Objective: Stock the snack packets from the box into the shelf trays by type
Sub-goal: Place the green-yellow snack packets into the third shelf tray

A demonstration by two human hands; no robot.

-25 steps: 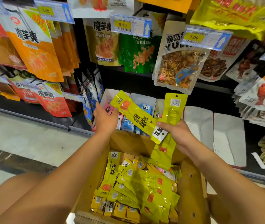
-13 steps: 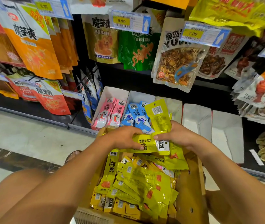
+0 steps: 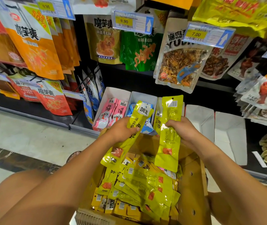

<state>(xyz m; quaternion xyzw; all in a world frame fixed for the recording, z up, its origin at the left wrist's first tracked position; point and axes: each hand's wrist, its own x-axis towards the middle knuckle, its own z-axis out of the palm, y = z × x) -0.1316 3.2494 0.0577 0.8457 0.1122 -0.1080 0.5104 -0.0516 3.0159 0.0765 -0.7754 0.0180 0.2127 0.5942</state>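
Observation:
My left hand (image 3: 123, 129) grips a long yellow snack packet (image 3: 137, 117) that slants up to the right. My right hand (image 3: 183, 129) grips a second yellow packet (image 3: 170, 132), held nearly upright with its back side showing. Both packets hang above the open cardboard box (image 3: 193, 189), which holds several more yellow packets (image 3: 139, 185). Behind the hands stand white shelf trays: one with pink packets (image 3: 111, 111), one with blue packets (image 3: 147, 127), and a third tray (image 3: 158, 103) with a yellow packet in it, mostly hidden.
Two white trays (image 3: 201, 120) (image 3: 228, 137) stand to the right with nothing visible in them. Large snack bags (image 3: 178, 59) and price tags (image 3: 132, 21) hang from hooks above. Pale floor (image 3: 23, 135) lies to the left. My knees flank the box.
The two packets were bunched together between both hands low over the box. Now the hands have parted, each lifting one packet up in front of the trays.

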